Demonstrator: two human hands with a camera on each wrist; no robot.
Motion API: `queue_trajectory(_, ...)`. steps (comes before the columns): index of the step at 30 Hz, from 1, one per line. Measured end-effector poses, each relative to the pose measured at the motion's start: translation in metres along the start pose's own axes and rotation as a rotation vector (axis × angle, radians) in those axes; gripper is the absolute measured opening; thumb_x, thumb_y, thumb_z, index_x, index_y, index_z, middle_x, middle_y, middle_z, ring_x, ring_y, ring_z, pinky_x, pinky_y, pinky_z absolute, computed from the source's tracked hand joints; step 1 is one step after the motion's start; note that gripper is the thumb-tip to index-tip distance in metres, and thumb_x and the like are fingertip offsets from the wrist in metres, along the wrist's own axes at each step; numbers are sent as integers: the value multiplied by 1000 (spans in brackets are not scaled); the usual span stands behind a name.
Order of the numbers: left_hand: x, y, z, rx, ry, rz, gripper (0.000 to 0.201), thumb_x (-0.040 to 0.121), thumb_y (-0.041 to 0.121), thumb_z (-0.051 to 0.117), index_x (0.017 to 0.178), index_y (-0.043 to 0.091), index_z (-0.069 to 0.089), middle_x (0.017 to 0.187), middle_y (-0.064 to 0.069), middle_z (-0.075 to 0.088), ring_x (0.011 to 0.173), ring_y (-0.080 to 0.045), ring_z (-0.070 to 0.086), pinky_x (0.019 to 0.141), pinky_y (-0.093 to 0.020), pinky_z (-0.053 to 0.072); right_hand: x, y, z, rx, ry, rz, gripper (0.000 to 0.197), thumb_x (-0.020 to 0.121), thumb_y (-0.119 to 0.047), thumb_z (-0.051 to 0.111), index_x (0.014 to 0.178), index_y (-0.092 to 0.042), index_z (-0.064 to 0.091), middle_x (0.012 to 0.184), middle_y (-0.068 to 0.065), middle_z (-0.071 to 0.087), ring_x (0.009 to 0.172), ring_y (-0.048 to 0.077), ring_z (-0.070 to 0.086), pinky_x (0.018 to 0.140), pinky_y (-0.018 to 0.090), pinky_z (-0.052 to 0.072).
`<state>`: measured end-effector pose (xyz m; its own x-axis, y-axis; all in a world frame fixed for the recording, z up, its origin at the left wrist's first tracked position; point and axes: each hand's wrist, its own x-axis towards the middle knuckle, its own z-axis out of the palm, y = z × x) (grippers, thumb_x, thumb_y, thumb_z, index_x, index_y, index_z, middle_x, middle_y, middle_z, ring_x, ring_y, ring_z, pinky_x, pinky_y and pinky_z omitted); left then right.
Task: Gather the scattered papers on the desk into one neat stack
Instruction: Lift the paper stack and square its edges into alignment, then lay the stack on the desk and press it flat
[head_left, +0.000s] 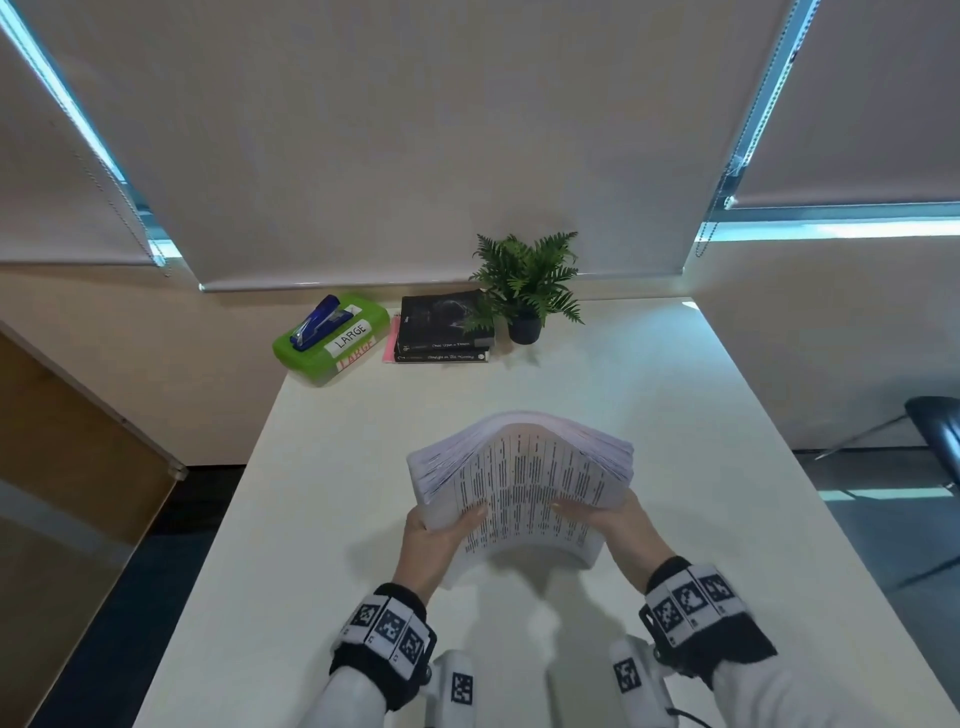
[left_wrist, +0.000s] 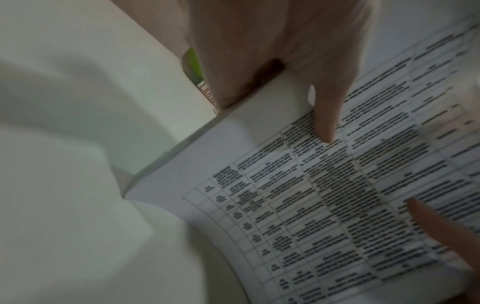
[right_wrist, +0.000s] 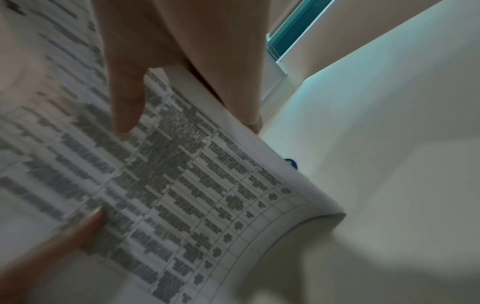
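A thick stack of printed papers is held up on edge over the white desk, its top sheet a table of black text facing me. The stack bows, and its far edges fan out. My left hand grips the left side, thumb on the front sheet and fingers behind. My right hand grips the right side the same way. In the left wrist view the papers show my left thumb pressing on the print. In the right wrist view the papers are pinched by my right thumb.
At the desk's far end sit a green box labelled LARGE with a blue stapler on it, two stacked black books and a small potted fern. A dark chair stands off the right edge. A wooden panel lies left.
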<state>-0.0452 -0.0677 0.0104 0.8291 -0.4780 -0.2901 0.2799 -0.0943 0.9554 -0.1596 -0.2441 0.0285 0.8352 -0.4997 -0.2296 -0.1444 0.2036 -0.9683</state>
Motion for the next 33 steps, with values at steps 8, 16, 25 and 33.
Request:
queue_trajectory(8, 12, -15, -3, 93, -5, -30, 18, 75, 16, 77, 89, 20, 67, 91, -2, 73, 87, -15, 71, 77, -30, 58, 10, 25, -5, -67, 100, 62, 21, 81, -2, 67, 97, -15, 69, 97, 2, 72, 94, 21, 66, 74, 23, 53)
queue_trajectory(16, 23, -32, -15, 186, -131, -269, 32, 74, 19, 78, 101, 17, 62, 98, 2, 69, 95, -16, 65, 94, -34, 49, 21, 49, -15, -197, 25, 377, 44, 76, -21, 74, 116, -8, 60, 110, 10, 69, 104, 26, 63, 101, 48, 44)
queue_trajectory(25, 37, -77, -12, 254, -89, -461, 49, 73, 18, 78, 117, 6, 58, 114, -13, 67, 103, -28, 64, 97, -45, 49, 26, 85, -11, -213, 168, 696, 91, 75, -11, 76, 146, 1, 20, 148, 20, 34, 136, 34, 34, 113, 45, 26)
queue_trajectory(33, 53, -73, 1, 392, -14, -373, 52, 78, 24, 74, 122, 5, 55, 120, -10, 64, 100, -22, 61, 90, -30, 47, 47, 79, -6, -501, 262, 565, 80, 82, -18, 69, 145, -1, 22, 138, 19, 44, 123, 33, 47, 99, 38, 41)
